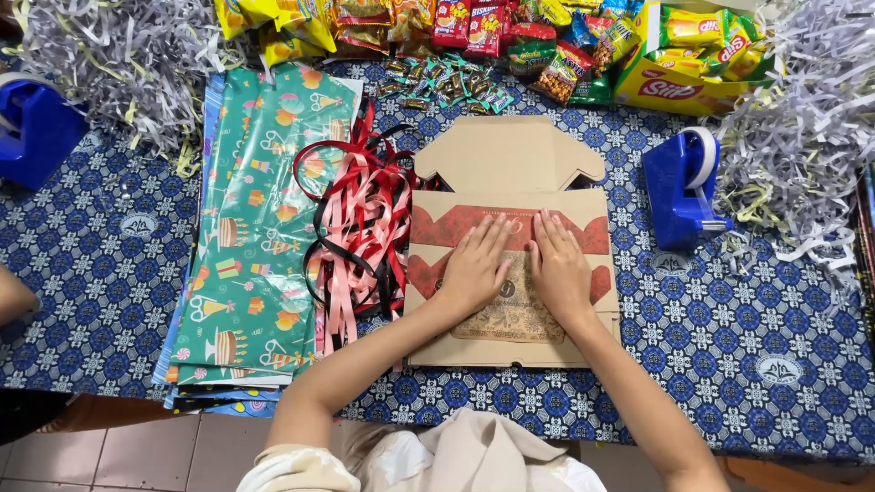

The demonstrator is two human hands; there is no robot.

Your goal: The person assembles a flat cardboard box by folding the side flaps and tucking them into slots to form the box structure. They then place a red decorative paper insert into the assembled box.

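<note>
A flat brown cardboard box (510, 155) with red printed panels lies on the blue patterned tablecloth, its lid flap open toward the far side. My left hand (476, 266) rests palm down on the box's left half, fingers together and pointing away. My right hand (558, 266) presses flat on the right half, right beside the left. Neither hand holds anything.
A heap of red, pink and black ribbons (360, 228) lies left of the box, beside green gift-wrap sheets (251, 237). Blue tape dispensers (682, 187) (32, 128) stand right and far left. Snack packets (474, 36), a yellow carton (684, 55) and shredded paper (802, 137) line the far side.
</note>
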